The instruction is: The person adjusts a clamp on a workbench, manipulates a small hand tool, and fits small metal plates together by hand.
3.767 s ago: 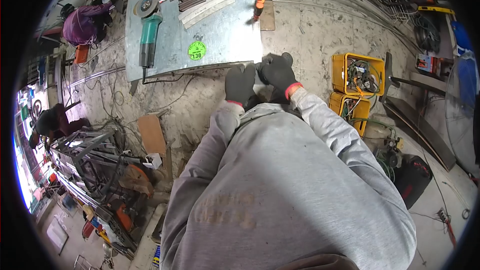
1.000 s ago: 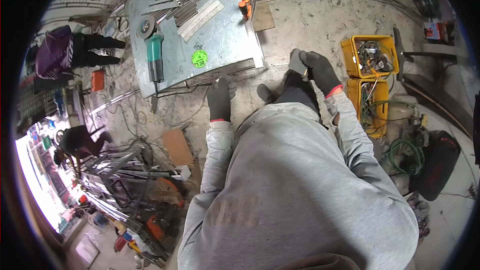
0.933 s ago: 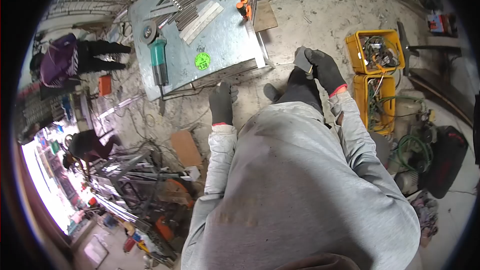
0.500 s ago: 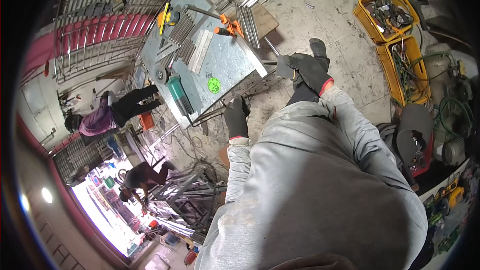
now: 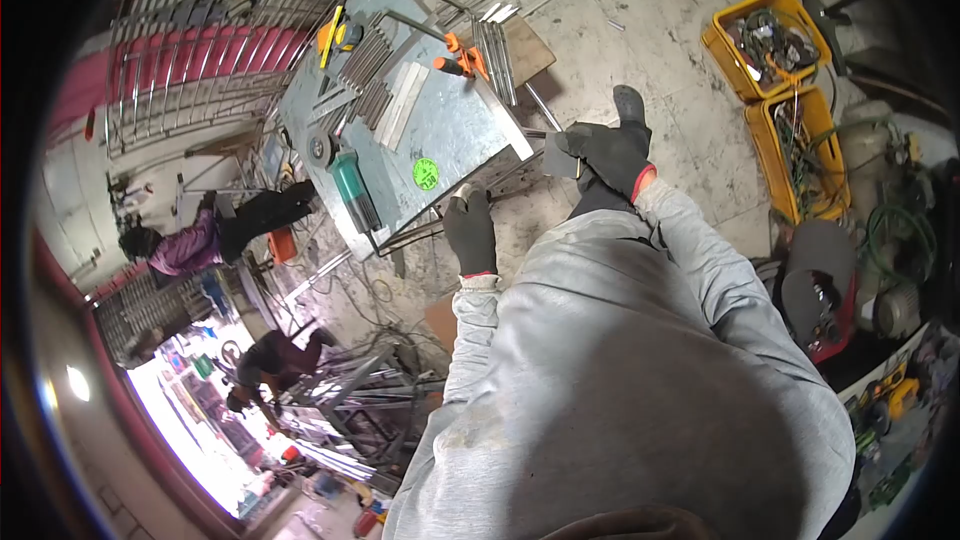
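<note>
My right hand (image 5: 612, 152), in a dark work glove with a red cuff, grips a small flat grey plate (image 5: 561, 156) by its edge. It is just off the workbench's near corner. My left hand (image 5: 470, 228), gloved the same way, is beside the bench's near edge with its fingers curled in. Whatever they hold, if anything, is hidden. On the metal-topped workbench (image 5: 450, 135) lie a green angle grinder (image 5: 352, 188), several metal strips (image 5: 402, 105), a round disc (image 5: 321, 148), a tape measure (image 5: 348, 36) and an orange clamp (image 5: 467, 58).
Two yellow crates (image 5: 735, 70) with cables and tools stand on the floor at the right. A dark compressor-like machine (image 5: 895, 310) is near them. At left, one person in purple (image 5: 190, 240) and another bent person (image 5: 275, 365) are near piled metal bars (image 5: 350, 400).
The view has shifted slightly. My right hand, still with the plate, appears a little lower and to the left. My left hand stays near the bench edge, fingers still curled.
</note>
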`<state>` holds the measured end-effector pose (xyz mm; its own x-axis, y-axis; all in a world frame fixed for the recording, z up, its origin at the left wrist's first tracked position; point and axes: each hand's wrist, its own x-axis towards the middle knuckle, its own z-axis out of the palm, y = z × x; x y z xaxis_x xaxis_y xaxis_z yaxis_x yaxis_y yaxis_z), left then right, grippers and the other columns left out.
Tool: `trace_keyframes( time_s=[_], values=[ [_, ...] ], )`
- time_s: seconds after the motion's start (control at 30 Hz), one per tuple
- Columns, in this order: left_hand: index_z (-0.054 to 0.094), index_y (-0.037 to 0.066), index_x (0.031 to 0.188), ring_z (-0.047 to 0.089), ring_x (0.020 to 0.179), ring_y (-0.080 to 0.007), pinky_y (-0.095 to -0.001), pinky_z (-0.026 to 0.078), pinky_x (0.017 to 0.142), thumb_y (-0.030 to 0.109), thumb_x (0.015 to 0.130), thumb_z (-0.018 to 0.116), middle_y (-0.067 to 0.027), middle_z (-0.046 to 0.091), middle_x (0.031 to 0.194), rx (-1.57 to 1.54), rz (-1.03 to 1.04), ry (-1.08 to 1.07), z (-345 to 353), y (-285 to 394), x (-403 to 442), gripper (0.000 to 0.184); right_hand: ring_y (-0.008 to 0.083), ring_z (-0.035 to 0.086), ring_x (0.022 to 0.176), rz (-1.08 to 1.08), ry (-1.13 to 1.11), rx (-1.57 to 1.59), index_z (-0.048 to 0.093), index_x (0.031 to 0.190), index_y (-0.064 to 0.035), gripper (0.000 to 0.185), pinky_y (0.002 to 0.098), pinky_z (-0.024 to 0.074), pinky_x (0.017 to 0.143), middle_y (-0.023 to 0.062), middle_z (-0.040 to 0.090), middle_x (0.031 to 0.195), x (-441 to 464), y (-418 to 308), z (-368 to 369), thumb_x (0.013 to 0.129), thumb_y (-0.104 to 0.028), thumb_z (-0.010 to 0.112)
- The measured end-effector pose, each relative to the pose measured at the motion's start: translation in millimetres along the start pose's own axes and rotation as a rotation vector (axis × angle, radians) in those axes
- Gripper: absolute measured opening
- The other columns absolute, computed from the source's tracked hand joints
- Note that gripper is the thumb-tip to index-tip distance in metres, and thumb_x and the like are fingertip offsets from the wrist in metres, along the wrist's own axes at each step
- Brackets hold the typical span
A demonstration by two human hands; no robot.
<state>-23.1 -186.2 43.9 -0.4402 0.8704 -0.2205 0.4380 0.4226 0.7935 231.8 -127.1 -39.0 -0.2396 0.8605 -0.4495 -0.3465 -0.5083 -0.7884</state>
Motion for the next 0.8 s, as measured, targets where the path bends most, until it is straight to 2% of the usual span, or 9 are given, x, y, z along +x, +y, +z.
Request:
trace_keyframes(
  time_s=[0.1, 0.17, 0.2, 0.3, 0.33, 0.47, 0.7, 0.73, 0.8],
  values=[
    [0.069, -0.001, 0.096, 0.060, 0.073, -0.0250, -0.0381, 0.049, 0.075, 0.026, 0.094, 0.067, -0.0120, 0.069, 0.082, 0.104, 0.130, 0.091, 10, 3, -7, 0.027, 0.0141, 0.066, 0.074, 0.100, -0.066, -0.202, 0.072, 0.117, -0.0018, 0.030, 0.0281, 0.0546, 0.061, 0.0083, 0.072, 0.097, -10, -30, 8, 0.100, -0.025, 0.069],
    [0.070, 0.001, 0.110, 0.066, 0.091, -0.0308, -0.0412, 0.052, 0.087, 0.026, 0.093, 0.069, -0.0165, 0.072, 0.101, 0.127, 0.268, 0.181, 20, 2, -13, 0.031, 0.0110, 0.068, 0.085, 0.231, -0.233, -0.498, 0.060, 0.141, -0.0023, 0.070, 0.0241, 0.0535, 0.083, 0.0056, 0.072, 0.112, -7, -35, 6, 0.104, -0.061, 0.053],
    [0.066, 0.003, 0.125, 0.062, 0.116, -0.0385, -0.0470, 0.048, 0.103, 0.028, 0.090, 0.072, -0.0188, 0.068, 0.121, 0.318, 0.295, 0.151, 17, 2, -12, 0.043, 0.0122, 0.068, 0.081, 0.251, -0.218, -0.380, 0.062, 0.138, -0.0024, 0.063, 0.0249, 0.0547, 0.078, 0.0076, 0.072, 0.108, -10, -33, 8, 0.104, -0.055, 0.056],
    [0.063, 0.005, 0.131, 0.055, 0.126, -0.0435, -0.0526, 0.042, 0.109, 0.030, 0.088, 0.075, -0.0202, 0.064, 0.128, 0.325, 0.384, 0.215, 19, 12, -12, 0.051, 0.0131, 0.066, 0.075, 0.148, -0.311, -0.375, 0.062, 0.135, -0.0016, 0.056, 0.0259, 0.0547, 0.069, 0.0080, 0.072, 0.100, -7, -40, 19, 0.102, -0.047, 0.059],
    [0.060, 0.005, 0.134, 0.050, 0.130, -0.0466, -0.0566, 0.037, 0.112, 0.033, 0.086, 0.078, -0.0213, 0.061, 0.133, 0.326, 0.409, 0.242, 22, 8, -6, 0.058, 0.0128, 0.064, 0.073, 0.120, -0.305, -0.466, 0.065, 0.129, 0.0001, 0.047, 0.0267, 0.0542, 0.065, 0.0063, 0.071, 0.093, -12, -49, 22, 0.099, -0.035, 0.066],
    [0.056, 0.007, 0.140, 0.039, 0.140, -0.0509, -0.0597, 0.028, 0.119, 0.043, 0.085, 0.080, -0.0223, 0.053, 0.143, 0.398, 0.426, 0.252, 20, 17, 9, 0.071, 0.0120, 0.061, 0.067, 0.059, -0.245, -0.635, 0.070, 0.115, 0.0001, 0.029, 0.0284, 0.0541, 0.062, 0.0038, 0.069, 0.085, -1, -56, 29, 0.095, -0.020, 0.073],
    [0.053, 0.009, 0.146, 0.034, 0.146, -0.0508, -0.0607, 0.023, 0.122, 0.050, 0.083, 0.080, -0.0231, 0.047, 0.153, 0.441, 0.464, 0.260, 41, 11, 27, 0.080, 0.0092, 0.061, 0.064, 0.127, -0.291, -0.665, 0.072, 0.112, -0.0047, 0.024, 0.0275, 0.0529, 0.058, 0.0015, 0.068, 0.080, 23, -57, 40, 0.097, -0.023, 0.073],
    [0.053, 0.009, 0.147, 0.034, 0.146, -0.0506, -0.0612, 0.022, 0.122, 0.049, 0.082, 0.081, -0.0230, 0.046, 0.154, 0.415, 0.475, 0.241, 42, 10, 28, 0.081, 0.0089, 0.055, 0.072, 0.147, -0.309, -0.690, 0.071, 0.113, -0.0019, 0.027, 0.0267, 0.0462, 0.066, -0.0019, 0.065, 0.084, 24, -58, 41, 0.096, -0.022, 0.074],
    [0.052, 0.009, 0.147, 0.034, 0.146, -0.0503, -0.0615, 0.022, 0.122, 0.048, 0.081, 0.081, -0.0229, 0.046, 0.154, 0.459, 0.453, 0.232, 45, 12, 25, 0.082, 0.0092, 0.055, 0.072, 0.180, -0.286, -0.730, 0.071, 0.111, -0.0020, 0.025, 0.0269, 0.0463, 0.066, -0.0016, 0.065, 0.084, 31, -53, 41, 0.095, -0.020, 0.075]
  ],
)
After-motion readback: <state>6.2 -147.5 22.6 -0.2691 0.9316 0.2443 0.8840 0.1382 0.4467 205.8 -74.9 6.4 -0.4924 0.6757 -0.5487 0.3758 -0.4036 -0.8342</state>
